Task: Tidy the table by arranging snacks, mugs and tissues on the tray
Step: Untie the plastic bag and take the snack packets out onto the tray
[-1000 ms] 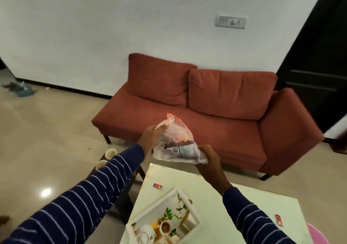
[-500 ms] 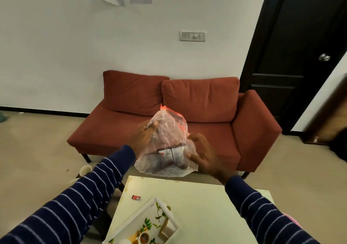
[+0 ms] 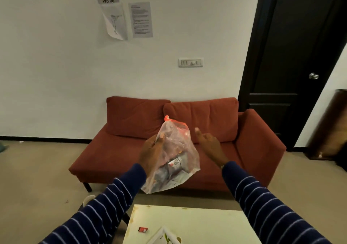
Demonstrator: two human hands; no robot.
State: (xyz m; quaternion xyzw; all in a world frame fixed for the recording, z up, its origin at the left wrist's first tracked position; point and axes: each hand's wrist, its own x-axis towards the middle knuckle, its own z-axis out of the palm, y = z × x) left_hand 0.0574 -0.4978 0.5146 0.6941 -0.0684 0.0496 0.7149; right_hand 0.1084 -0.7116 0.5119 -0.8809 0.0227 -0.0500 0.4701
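A clear plastic snack bag (image 3: 173,155) with a red top edge and dark packets inside hangs in the air above the table's far edge. My left hand (image 3: 153,153) grips its left side. My right hand (image 3: 208,146) is off the bag, just to its right, fingers spread and pointing up. Only a corner of the white leaf-printed tray (image 3: 162,237) shows at the bottom edge of the view; what lies on it is out of sight.
The pale table (image 3: 197,223) carries a small red sachet (image 3: 143,229). A white cup (image 3: 87,199) stands on a low surface to the left, by my sleeve. Behind are a red sofa (image 3: 131,140), a white wall and a dark door (image 3: 293,65).
My right hand has let go of the bag and moved to its right. The bag now hangs from my left hand alone. The view has tilted up, leaving most of the tray out of sight.
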